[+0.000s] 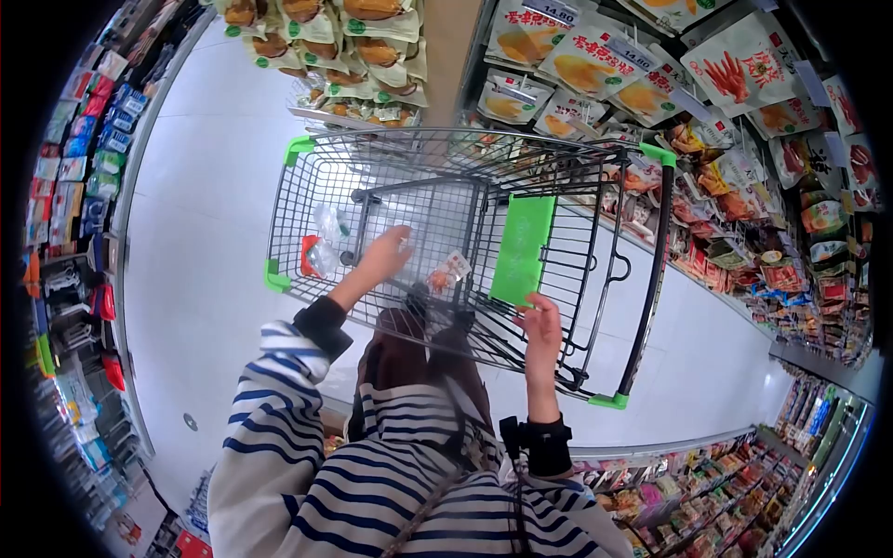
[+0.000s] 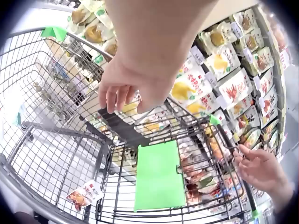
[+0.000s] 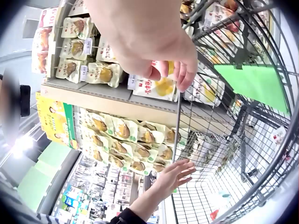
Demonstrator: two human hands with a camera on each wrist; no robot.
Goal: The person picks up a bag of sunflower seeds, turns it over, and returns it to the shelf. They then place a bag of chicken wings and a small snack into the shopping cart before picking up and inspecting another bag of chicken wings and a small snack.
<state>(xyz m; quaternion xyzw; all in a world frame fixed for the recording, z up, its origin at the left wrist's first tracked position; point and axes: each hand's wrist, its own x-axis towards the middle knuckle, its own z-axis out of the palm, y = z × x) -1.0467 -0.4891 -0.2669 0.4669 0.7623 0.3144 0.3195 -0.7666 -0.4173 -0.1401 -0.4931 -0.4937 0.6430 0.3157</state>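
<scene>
A wire shopping cart (image 1: pixel 381 299) with green corner pieces stands in front of the person. Over its basket hangs the left hand (image 1: pixel 383 253), fingers loosely bent and nothing in them. The right hand (image 1: pixel 541 327) is held up beside the green panel (image 1: pixel 523 249) of the child seat, its fingers relaxed and holding nothing. A small white food packet (image 1: pixel 449 272) with a reddish picture lies in the basket, near the seat end. At the basket's other end are a clear plastic-wrapped item (image 1: pixel 327 221) and a red-and-clear package (image 1: pixel 318 257).
Bagged poultry snacks (image 1: pixel 595 60) hang on a rack behind the cart, with price tags. More bagged food (image 1: pixel 321 37) hangs at the aisle's end. Shelves of packets (image 1: pixel 88 177) line the left side, and another packed shelf (image 1: pixel 688 488) runs behind the person at right.
</scene>
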